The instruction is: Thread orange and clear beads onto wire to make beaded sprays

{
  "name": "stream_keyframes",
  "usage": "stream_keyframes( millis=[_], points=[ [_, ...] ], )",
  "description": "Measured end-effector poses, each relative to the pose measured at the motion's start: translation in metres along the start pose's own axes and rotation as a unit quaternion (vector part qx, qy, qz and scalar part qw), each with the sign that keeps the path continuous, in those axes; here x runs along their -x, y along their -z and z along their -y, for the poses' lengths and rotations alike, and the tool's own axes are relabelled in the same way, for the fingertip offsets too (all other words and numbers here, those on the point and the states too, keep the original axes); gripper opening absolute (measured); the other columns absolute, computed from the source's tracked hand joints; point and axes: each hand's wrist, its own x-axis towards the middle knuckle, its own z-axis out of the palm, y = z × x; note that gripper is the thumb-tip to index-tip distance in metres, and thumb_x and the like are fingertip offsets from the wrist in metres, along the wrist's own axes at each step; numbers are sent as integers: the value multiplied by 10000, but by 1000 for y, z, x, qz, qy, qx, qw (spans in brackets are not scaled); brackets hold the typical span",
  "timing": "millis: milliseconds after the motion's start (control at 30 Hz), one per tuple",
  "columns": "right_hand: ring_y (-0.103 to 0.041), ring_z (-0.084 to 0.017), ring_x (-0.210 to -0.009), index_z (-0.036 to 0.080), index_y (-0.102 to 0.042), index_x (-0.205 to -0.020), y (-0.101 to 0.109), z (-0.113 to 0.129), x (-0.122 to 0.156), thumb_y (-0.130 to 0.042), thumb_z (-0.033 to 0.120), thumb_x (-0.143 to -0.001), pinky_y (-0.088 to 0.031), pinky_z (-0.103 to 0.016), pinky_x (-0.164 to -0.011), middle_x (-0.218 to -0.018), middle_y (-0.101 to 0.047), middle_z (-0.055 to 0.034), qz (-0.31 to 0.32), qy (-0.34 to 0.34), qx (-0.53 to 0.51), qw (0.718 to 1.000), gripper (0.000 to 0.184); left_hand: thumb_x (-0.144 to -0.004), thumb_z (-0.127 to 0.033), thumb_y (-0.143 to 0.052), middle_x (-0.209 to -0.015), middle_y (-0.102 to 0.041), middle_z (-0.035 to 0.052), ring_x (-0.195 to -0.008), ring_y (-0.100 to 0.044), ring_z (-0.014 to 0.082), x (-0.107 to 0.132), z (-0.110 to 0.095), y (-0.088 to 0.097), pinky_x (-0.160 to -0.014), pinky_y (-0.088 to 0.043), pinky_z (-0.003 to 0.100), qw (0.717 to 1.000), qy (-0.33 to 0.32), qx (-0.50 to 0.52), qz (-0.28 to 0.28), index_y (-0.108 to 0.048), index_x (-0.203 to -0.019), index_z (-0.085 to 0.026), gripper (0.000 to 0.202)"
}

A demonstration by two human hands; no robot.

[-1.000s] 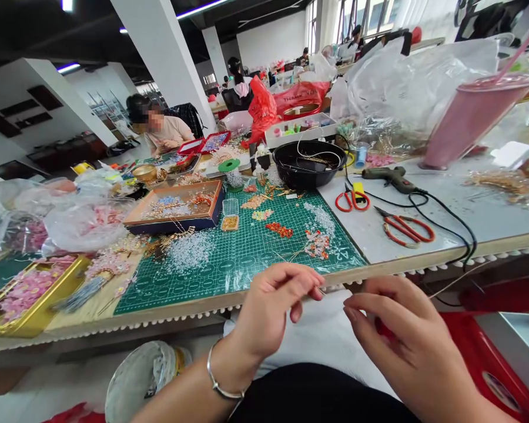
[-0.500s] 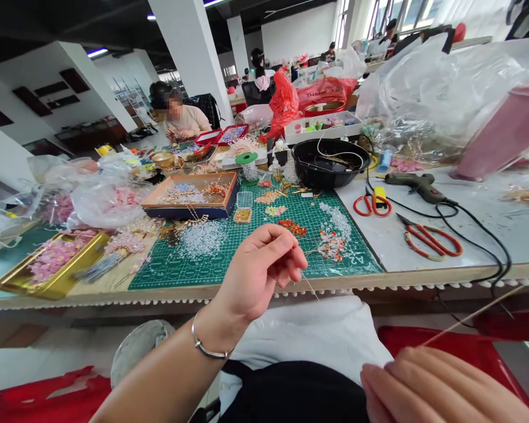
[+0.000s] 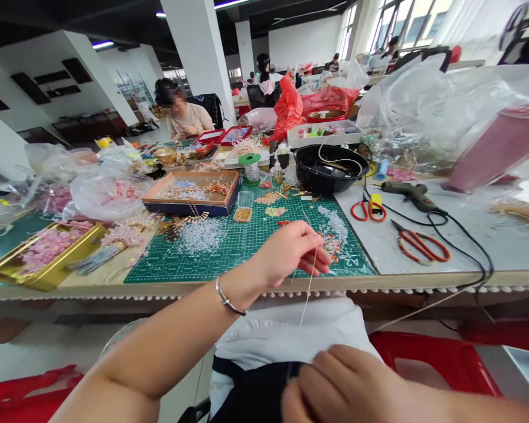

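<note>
My left hand (image 3: pixel 297 254), a bracelet on its wrist, is over the front edge of the green cutting mat (image 3: pixel 247 252), with thumb and forefinger pinched on a pale thread (image 3: pixel 309 292). From those fingertips the thread runs down towards my right hand (image 3: pixel 341 385). That hand is low over my lap, curled closed and blurred by motion; its fingertips are partly hidden. Another pale strand (image 3: pixel 423 309) slants from near the right hand up to the table edge. Behind the left hand lie red-and-clear beaded pieces (image 3: pixel 334 247) and clear beads (image 3: pixel 335 223).
Pliers (image 3: pixel 423 244), scissors (image 3: pixel 369 210) and a glue gun (image 3: pixel 408 194) with its cord lie at right. A black bowl (image 3: pixel 330 170) stands behind the mat. At left are a bead box (image 3: pixel 189 194) and a gold tray (image 3: pixel 48 276). A person (image 3: pixel 187 114) sits across.
My left hand has shifted right and turned knuckles-up. My right hand has moved left and inward over my lap, and the thread between the hands now shows hanging downward.
</note>
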Motion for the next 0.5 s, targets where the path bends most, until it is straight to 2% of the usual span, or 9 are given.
stream_keyframes(
  millis=[67, 133, 200, 267, 333, 400, 500],
  points=[
    [-473, -152, -399, 137, -662, -942, -9, 1, -14, -575, 130, -867, -259, -355, -356, -548, -621, 19, 15, 19, -44, 999, 114, -952, -226, -521, -707, -689, 9, -622, -676, 128, -12, 10, -17, -617, -519, 269, 996, 57, -25, 61, -482, -814, -191, 148],
    [-504, -164, -428, 107, -668, -947, -19, 1, -21, -616, 167, -859, -216, -351, -365, -568, -651, -9, 33, 19, -66, 997, 119, -927, -211, -534, -680, -689, 20, -595, -674, 139, -19, 17, -31, -602, -527, 280, 987, 96, -37, 120, -485, -795, -186, 143],
    [-507, -164, -437, 116, -673, -925, -27, -1, -22, -657, 198, -844, -197, -346, -374, -568, -660, -1, 56, 16, -84, 995, 116, -899, -207, -532, -707, -707, 45, -590, -687, 158, -23, 20, -38, -599, -541, 304, 971, 139, -44, 188, -494, -785, -182, 122],
    [-494, -154, -440, 143, -672, -889, -31, -2, -20, -679, 228, -839, -200, -341, -381, -563, -657, 22, 73, 12, -101, 992, 99, -872, -224, -533, -745, -718, 61, -568, -675, 158, -24, 16, -40, -564, -516, 291, 957, 164, -59, 233, -503, -786, -182, 100],
    [-492, -144, -456, 164, -663, -852, -34, -4, -14, -684, 231, -839, -214, -332, -391, -571, -657, 33, 82, -1, -116, 990, 72, -859, -254, -541, -701, -682, 35, -488, -576, 114, -24, 9, -38, -490, -405, 234, 956, 155, -87, 233, -503, -768, -187, 119],
    [-488, -133, -465, 180, -642, -803, -37, -6, -4, -684, 209, -832, -235, -321, -400, -574, -651, 41, 88, -27, -133, 987, 59, -848, -255, -559, -622, -602, -14, -451, -430, 76, -24, 2, -35, -465, -274, 215, 966, 113, -120, 197, -501, -736, -189, 142],
    [-495, -108, -481, 205, -606, -750, -43, -14, 26, -685, 298, -853, -331, -274, -422, -575, -628, 64, 82, -92, -170, 978, 160, -803, -218, -612, -589, -501, -52, -511, -342, 78, -21, -4, -30, -500, -221, 234, 974, 52, -166, 144, -529, -701, -181, 137]
  ],
)
